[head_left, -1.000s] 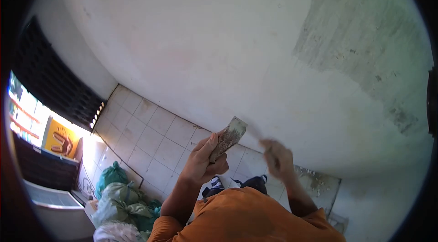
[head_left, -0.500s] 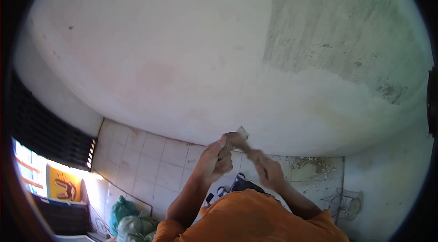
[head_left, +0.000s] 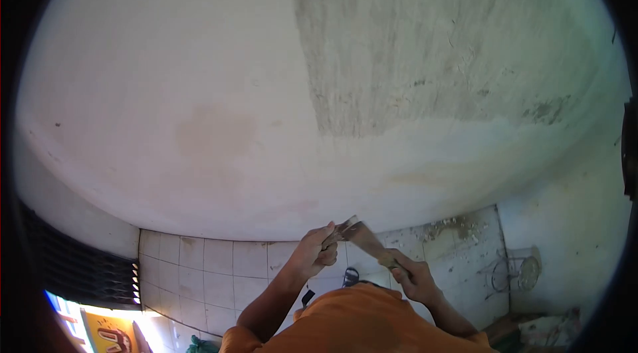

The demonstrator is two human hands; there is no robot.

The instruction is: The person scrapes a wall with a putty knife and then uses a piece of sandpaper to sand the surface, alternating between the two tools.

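Observation:
My right hand [head_left: 413,278] is closed around the handle of a putty knife [head_left: 367,240], whose wide blade points up and to the left. My left hand [head_left: 314,252] grips a second putty knife [head_left: 337,235] with a whitish, smeared blade, the thumb pressed along its upper side. The two blades overlap in front of my chest, tip against tip. Just beyond them rises a pale wall [head_left: 232,180], with a rough grey scraped patch [head_left: 392,54] at its upper right.
White floor tiles [head_left: 216,273] run along the wall's foot, with flakes and dirt [head_left: 458,227] near the right corner. A wire-framed object [head_left: 522,273] stands by the right wall. At lower left are a dark slatted shutter [head_left: 80,256], a yellow picture [head_left: 109,333] and a green bag [head_left: 201,345].
The view has turned right, so the grey patch sits further left. My right hand has drawn down and right, its blade now sharply seen against the left knife instead of blurred.

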